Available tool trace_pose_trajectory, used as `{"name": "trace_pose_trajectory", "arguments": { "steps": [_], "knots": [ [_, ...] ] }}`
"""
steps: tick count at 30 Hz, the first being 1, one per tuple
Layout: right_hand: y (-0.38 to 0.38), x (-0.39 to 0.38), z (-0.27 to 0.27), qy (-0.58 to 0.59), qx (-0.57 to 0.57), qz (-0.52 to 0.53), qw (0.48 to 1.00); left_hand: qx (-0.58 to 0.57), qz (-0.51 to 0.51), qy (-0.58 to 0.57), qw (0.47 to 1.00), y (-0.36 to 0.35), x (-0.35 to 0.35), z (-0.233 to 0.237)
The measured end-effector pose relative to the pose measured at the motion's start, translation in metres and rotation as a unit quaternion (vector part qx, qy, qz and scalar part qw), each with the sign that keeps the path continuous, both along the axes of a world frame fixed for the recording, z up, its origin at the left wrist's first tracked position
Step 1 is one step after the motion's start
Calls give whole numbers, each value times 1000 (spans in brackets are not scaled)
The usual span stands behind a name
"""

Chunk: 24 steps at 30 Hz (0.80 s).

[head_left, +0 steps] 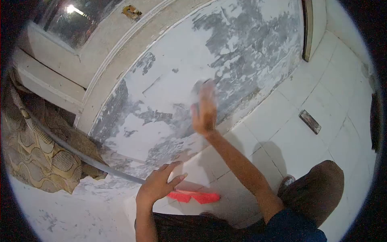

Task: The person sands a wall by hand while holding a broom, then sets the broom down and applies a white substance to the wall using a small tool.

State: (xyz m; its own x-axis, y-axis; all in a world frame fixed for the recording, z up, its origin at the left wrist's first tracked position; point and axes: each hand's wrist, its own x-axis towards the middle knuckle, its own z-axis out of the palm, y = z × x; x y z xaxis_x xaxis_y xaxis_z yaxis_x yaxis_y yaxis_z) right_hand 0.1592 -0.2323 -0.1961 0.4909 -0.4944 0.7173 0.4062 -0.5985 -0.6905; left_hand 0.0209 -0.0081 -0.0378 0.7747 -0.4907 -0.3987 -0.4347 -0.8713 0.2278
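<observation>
My right hand [206, 105], smeared by motion, presses against the patchy white and grey wall [169, 84]. A thin grey piece [196, 87] shows at its fingertips; its kind is too blurred to make out. Lower down, my left hand [159, 183] has its fingers and thumb apart, in front of the broom. The broom's grey handle [92, 161] runs up to the left behind that hand, and its red bristles [197, 197] show just right of it. I cannot make out whether the hand touches the handle.
A patterned cloth [40, 157] hangs at the left. Above the wall runs a moulded door or window frame [117, 52]. On the white tiled floor [318, 92] lies a small worn rectangular block [309, 122]. My bent knee [322, 185] is at the lower right.
</observation>
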Motion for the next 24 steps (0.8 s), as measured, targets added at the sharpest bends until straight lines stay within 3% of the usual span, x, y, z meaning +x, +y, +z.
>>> {"name": "trace_pose_trajectory", "arguments": {
  "steps": [1, 5, 7, 10, 11, 13, 14, 16, 19, 20, 22, 24],
  "knots": [
    [-9, 3, 14, -36, 75, -63, 995, -5, 7, 2, 1000, -1, -4, 4],
    [22, 4, 45, -39, 76, -53, 995, -20, 22, 8, 1000, -3, -6, 7],
    [53, -10, 26, 1, -50, 64, 997, -12, 28, 12, 999, -5, -3, 5],
    [68, -27, -31, 65, -96, 148, 982, 11, 43, 9, 999, -4, -1, 5],
    [63, -26, -43, 63, -95, 149, 982, 24, 50, 1, 998, -3, -1, 5],
    [56, -24, -52, 76, -77, 37, 993, 19, 49, 1, 999, 1, -4, 9],
    [53, -13, -48, 75, -75, 42, 993, 12, 46, 2, 999, 3, -7, 11],
    [30, 5, -10, -11, 32, -42, 999, 6, 46, -2, 999, 6, -13, 15],
    [47, 1, 53, -34, 35, -29, 998, -6, 45, -3, 999, 3, -19, 20],
    [54, -2, 50, -33, 34, -28, 998, -9, 46, -2, 999, 1, -20, 22],
    [76, -10, 27, -13, -50, 75, 996, -7, 48, -1, 999, 3, -14, 16],
    [85, -16, -22, 39, -84, 96, 991, -1, 51, 2, 999, 11, -8, 7]
  ]
}}
